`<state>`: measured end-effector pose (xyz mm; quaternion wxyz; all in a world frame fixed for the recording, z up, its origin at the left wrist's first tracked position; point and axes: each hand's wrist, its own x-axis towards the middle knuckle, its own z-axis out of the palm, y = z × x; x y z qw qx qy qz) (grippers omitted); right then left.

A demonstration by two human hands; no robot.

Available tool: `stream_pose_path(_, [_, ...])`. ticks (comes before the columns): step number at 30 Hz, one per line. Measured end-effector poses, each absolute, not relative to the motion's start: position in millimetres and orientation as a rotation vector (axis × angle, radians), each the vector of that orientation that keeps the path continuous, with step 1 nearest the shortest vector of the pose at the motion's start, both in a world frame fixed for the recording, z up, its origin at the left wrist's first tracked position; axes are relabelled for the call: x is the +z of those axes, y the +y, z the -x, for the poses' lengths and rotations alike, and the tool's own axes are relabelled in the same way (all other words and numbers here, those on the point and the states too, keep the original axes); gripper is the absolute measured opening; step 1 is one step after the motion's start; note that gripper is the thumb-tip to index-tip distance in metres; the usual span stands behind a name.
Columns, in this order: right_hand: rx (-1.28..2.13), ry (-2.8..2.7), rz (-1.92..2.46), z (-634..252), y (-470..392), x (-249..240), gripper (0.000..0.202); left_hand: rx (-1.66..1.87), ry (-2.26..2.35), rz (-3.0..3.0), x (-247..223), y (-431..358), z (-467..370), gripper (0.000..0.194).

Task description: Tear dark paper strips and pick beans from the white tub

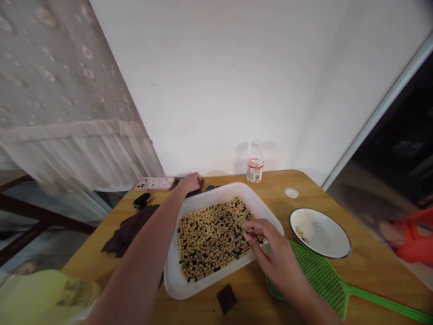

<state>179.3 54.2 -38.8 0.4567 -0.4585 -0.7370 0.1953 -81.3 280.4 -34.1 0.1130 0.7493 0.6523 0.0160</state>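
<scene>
A white plastic tub (265,205) holds a layer of pale round beans mixed with black ones (213,239). My right hand (270,246) hovers over its right side, thumb and forefinger apart with nothing visible between them. Past the tub's far left corner, my left hand (191,181) is bent down among dark flat pieces (195,193). Its fingers are curled and partly hidden, so what they grip is unclear. More dark brown squares (128,232) lie in a heap left of the tub, partly behind my left forearm. A single dark square (226,299) rests in front of the tub.
A green fly swatter (320,275) lies under my right forearm. Right of the tub are a white enamel dish (324,232) with a few beans, a white cap (291,193) and a clear bottle (255,169). Far left are a phone (155,183), a black fob (141,201) and a yellow container (43,295).
</scene>
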Motion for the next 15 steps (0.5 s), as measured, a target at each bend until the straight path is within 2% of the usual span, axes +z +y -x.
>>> stream_pose_path(15, [0.491,-1.815,1.097,-179.6,53.3,-37.1,0.017,0.122,1.912,-2.273,-38.8,273.8,77.6,0.032])
